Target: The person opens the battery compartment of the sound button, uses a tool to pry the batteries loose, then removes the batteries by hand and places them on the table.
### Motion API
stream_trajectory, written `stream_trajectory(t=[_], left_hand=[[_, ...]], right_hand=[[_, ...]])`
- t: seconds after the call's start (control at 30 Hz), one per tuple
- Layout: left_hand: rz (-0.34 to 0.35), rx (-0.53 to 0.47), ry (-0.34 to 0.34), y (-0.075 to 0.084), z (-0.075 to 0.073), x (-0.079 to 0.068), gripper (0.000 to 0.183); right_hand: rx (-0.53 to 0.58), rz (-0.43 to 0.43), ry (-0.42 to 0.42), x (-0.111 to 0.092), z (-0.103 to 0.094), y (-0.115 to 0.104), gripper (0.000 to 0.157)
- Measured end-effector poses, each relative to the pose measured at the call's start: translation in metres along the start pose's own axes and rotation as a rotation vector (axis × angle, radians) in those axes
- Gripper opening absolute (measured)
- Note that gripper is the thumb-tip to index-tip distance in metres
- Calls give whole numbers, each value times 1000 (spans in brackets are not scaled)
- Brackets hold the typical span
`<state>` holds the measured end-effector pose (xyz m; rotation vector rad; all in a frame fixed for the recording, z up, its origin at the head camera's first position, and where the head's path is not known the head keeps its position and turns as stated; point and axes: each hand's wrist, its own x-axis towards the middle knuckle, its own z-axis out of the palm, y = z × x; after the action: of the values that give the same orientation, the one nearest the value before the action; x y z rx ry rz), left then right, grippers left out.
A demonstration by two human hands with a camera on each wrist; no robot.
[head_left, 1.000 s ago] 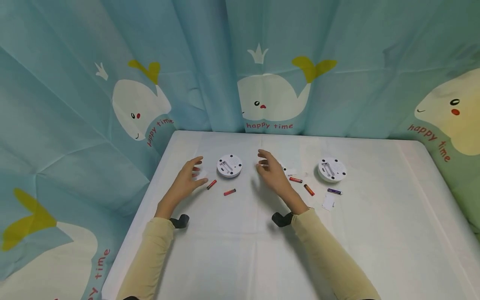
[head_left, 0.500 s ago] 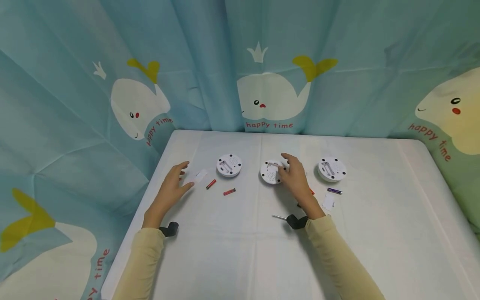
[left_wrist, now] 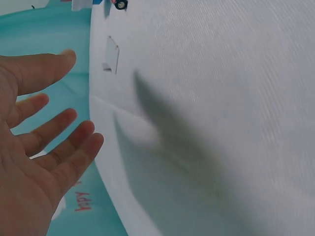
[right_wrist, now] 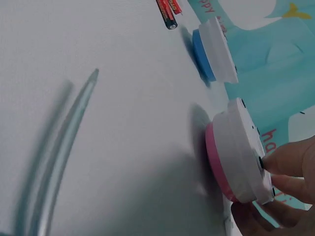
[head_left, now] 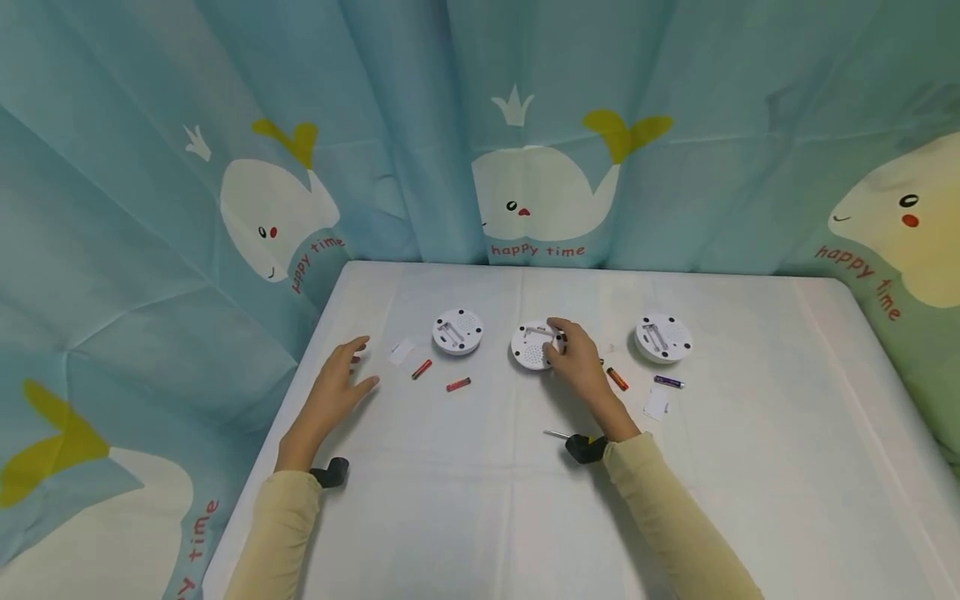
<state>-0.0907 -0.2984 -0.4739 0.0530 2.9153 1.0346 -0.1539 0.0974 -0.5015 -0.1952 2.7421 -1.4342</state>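
Note:
My right hand (head_left: 581, 362) grips the right edge of the middle round white device (head_left: 531, 350), which lies with its battery compartment facing up. In the right wrist view, thumb and fingers bend round the rim of that device (right_wrist: 229, 142), which has a pink base. My left hand (head_left: 330, 396) hovers over the table's left side, fingers spread and nothing held. Nearest to it are a small white cover (head_left: 402, 351) and a red battery (head_left: 422, 369). In the left wrist view the left hand (left_wrist: 44, 142) casts a shadow on the cloth.
Similar devices stand left (head_left: 457, 332) and right (head_left: 663, 338). A screwdriver (head_left: 557, 434) lies by the right wrist. Another red battery (head_left: 458, 384), an orange-red battery (head_left: 617, 378), a purple battery (head_left: 669, 382) and a second white cover (head_left: 656, 404) lie about. A curtain (head_left: 420, 125) hangs behind.
My right hand first moved right, uncovering the middle device, then came back left and took its edge; the device shifted slightly left. My left hand drew back leftward and toward me.

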Motion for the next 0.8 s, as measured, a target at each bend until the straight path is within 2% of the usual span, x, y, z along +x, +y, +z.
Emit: stream_trajectory(t=[0.2,0.37,0.47,0.57,0.8], left_hand=[[11,87,-22,-3,-7,-5,72],[56,175,-45,-7,-18,-6,71],[84,201,-50,-9,-27,-8,70],[118,220,-52,-10,-38,-11,68],[190,278,-44,-2,-70,-17,66]], right_hand=[[-34,-73,-83,5,4,-4,51],[-77,-152,-155,12,-14,-6,52],[-102,-197,-166,13,-39,-7,50],[-158,-217,-165,7,-72,-8,49],[-338,-245,-110,-25,-152,-8,45]])
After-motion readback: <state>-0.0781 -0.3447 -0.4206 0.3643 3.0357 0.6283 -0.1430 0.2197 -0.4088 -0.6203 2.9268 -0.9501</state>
